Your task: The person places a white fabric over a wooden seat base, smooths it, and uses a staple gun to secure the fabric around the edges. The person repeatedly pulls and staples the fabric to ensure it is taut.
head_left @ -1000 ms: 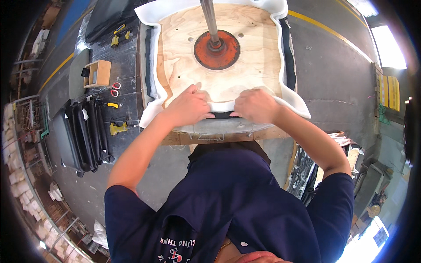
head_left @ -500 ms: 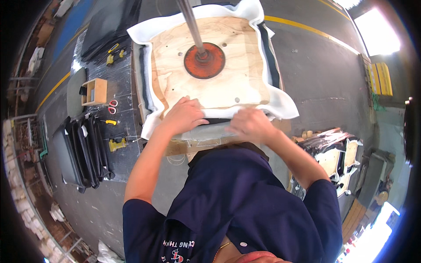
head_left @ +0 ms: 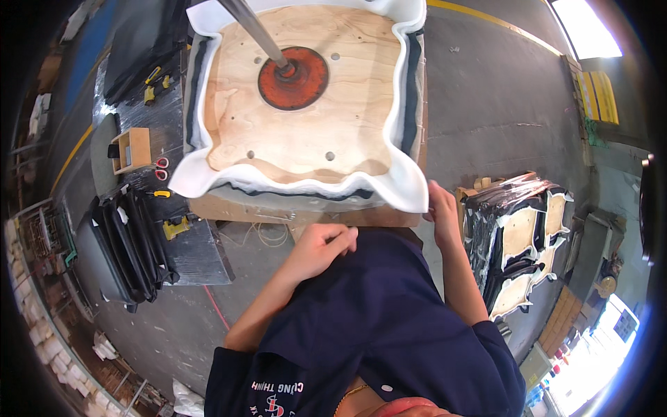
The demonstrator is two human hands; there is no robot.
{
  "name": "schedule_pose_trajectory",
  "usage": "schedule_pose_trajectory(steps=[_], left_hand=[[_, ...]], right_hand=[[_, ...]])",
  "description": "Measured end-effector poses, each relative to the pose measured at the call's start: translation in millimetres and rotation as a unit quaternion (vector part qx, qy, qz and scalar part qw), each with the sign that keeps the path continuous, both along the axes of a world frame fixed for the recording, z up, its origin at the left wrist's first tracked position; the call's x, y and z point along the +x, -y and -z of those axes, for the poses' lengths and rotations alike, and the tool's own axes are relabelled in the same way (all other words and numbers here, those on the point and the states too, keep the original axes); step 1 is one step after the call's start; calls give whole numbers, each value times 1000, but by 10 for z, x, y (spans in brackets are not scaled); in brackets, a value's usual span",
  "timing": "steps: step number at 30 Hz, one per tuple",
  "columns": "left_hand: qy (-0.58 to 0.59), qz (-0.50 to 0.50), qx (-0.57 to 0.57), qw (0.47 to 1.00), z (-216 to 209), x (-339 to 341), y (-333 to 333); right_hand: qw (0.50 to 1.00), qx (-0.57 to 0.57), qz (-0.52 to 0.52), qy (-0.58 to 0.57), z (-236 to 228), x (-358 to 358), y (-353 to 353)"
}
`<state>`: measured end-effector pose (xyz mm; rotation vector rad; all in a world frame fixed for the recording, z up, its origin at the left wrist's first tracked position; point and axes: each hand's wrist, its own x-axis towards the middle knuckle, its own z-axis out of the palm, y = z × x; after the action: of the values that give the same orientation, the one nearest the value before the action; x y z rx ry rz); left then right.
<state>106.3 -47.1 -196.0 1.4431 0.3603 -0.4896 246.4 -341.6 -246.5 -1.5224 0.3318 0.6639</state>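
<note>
A small wooden box (head_left: 142, 147) sits on the dark worktop (head_left: 201, 258), a grey panel (head_left: 104, 158) at its left and red-handled scissors (head_left: 161, 169) just right. Beyond the box lie a yellow tool (head_left: 149, 96) and black sheeting (head_left: 142, 48); on its near side, a yellow handle (head_left: 160, 194), a yellow power tool (head_left: 175, 229) and black covers (head_left: 114, 250). Far to its right stand stacked wooden panels (head_left: 519, 233).

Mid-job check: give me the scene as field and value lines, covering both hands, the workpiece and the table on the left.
Left hand: in front of the dark shirt, fingers curled, nothing visible held
Right hand: beside the white padding's near right corner; contact unclear
Wooden panel: padding along its visible edges
Orange-red disc: on the panel, at the metal rod's lower end
Left table: red-handled scissors, wooden box, yellow tool
</note>
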Motion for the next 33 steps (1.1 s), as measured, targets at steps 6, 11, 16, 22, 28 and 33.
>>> schedule_pose_trajectory(steps=[6,11,16,22,28,33], left_hand=[[-219,-143,-244,934,325,325,499],[-235,-239,-265,904,344,300,629],[-201,-358,-197,890,461,136,749],[-187,-294,-147,926,591,193,601],[-61,-341,-59,936,604,62,768],[-76,-363,-77,925,477,-7,790]], right_hand=[[944,-128,-302,16,336,130,-217],[958,27,-276,-80,245,-128,-348],[951,48,-289,-98,206,-263,-353],[970,27,-223,-93,434,-302,-418],[959,-69,-267,63,261,-340,-399],[948,-90,-289,99,176,-408,-288]])
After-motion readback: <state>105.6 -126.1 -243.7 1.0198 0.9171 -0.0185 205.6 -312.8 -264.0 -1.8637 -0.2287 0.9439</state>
